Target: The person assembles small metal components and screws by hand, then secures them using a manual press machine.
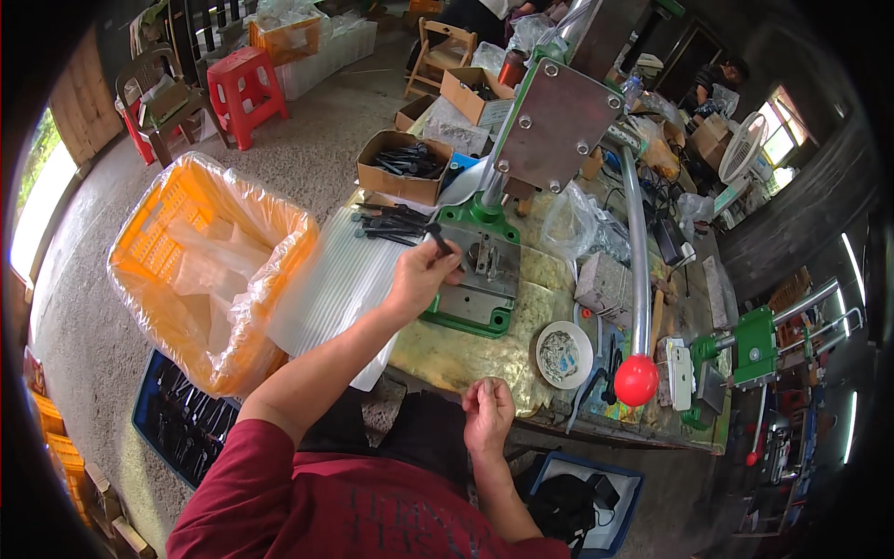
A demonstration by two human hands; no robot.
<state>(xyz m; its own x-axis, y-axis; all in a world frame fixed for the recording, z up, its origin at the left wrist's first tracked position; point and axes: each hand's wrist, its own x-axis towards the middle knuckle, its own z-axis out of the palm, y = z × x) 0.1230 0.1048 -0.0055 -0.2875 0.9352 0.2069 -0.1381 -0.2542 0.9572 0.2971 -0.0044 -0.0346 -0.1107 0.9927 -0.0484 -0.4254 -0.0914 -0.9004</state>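
My left hand (421, 279) is closed around a short black rod-like piece (438, 239), holding it tilted at the left side of a small metal fixture (483, 256). That fixture sits on the green base (494, 320) of a hand press, under its steel plate (556, 126). The press lever (638, 252) hangs down on the right, ending in a red ball (636, 380). Near the table's front edge, my right hand (489, 415) has its fingertips pinched together; whatever they hold, if anything, is hidden. A white bowl (564, 355) of small metal pieces stands to its right.
Similar black pieces (391, 224) lie left of the press on a ribbed translucent sheet (326, 289); more fill a cardboard box (400, 166). An orange crate (140, 244) lined with plastic stands at the left. Blue trays (154, 424) are below, and a concrete block (605, 284) sits right.
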